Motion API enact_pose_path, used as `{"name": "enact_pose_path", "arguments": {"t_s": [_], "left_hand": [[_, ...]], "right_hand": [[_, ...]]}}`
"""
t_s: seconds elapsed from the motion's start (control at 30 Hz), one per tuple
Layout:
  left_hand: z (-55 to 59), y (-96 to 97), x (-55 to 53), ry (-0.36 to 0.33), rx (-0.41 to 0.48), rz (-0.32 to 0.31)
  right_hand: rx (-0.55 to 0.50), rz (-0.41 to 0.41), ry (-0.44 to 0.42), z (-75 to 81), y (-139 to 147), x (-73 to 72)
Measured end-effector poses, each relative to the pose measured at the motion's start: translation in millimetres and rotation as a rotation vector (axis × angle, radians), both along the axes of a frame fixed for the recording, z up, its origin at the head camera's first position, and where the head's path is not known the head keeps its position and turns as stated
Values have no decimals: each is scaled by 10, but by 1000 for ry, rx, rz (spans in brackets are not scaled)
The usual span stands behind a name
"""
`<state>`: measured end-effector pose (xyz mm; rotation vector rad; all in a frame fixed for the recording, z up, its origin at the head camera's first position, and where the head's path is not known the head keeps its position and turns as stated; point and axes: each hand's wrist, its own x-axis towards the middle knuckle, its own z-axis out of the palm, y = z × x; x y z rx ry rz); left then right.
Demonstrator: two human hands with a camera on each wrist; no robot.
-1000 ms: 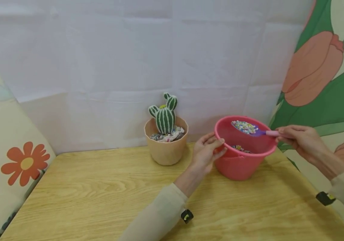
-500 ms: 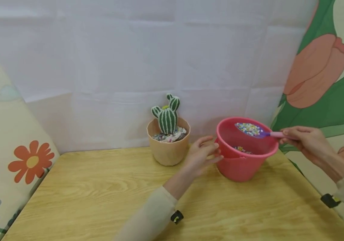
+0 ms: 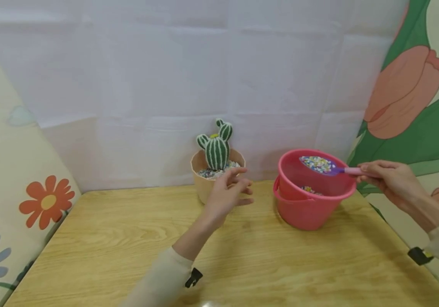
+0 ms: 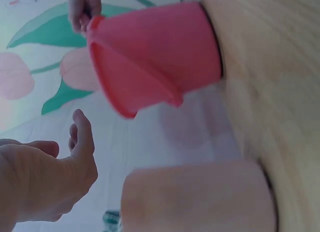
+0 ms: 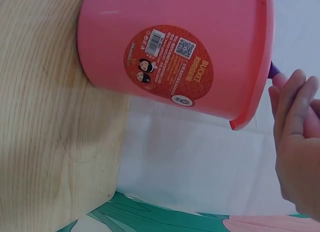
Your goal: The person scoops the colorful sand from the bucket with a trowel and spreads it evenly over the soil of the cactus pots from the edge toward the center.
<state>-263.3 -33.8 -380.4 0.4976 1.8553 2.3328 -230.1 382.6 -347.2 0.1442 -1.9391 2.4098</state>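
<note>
My right hand [image 3: 390, 181] grips the pink handle of a small purple shovel [image 3: 332, 170], whose scoop is heaped with multicoloured pebbles [image 3: 316, 163]. The scoop is held level over the mouth of a pink bucket [image 3: 307, 213]; more pebbles lie at the bucket's bottom. In the right wrist view, curled fingers [image 5: 292, 104] wrap the handle beside the bucket's rim. My left hand [image 3: 223, 196], fingers loosely bent and holding nothing, is in front of a peach plant pot [image 3: 203, 187]. A green-and-white striped cactus [image 3: 217, 152] stands in that pot among pebbles, partly hidden by the hand.
A wood-grain table [image 3: 127, 247] bears the pot and bucket near its back edge. Behind them hangs a white cloth [image 3: 158, 85]. Flower-patterned panels [image 3: 399, 98] stand at both sides. The bucket's handle [image 3: 274, 192] hangs down its left side.
My left hand has let go of the bucket's rim and moved left to the plant pot. The bucket's handle has dropped down. My right hand keeps the loaded shovel over the bucket.
</note>
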Motion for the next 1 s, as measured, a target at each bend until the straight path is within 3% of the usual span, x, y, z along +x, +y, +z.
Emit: {"name": "enact_pose_path", "arguments": {"t_s": [0.13,0.2,0.33,0.47,0.57,0.67,0.77,1.0], "left_hand": [[124,-260,-58,106,-29,72],[182,-392,-104,176,-87,133],[220,-617,-237,344,-277,366],[167,-792,-373,381,-379,606],[117,-890,-455,352,-367,690],[61,-951,-534,327,-349,726],[-3,-989,-597,291,-333,722],[-150,-1053,-703,154,-271,588]], "right_hand": [[-15,9,-4,8,-15,4],[-32,10,-8,12,-18,4],[-97,28,-28,24,-1,10],[-106,27,-52,47,-3,8],[-80,24,-57,73,-32,0],[-85,52,-49,96,-58,-10],[-74,62,-44,114,-90,-17],[-15,70,-29,166,-188,-46]]}}
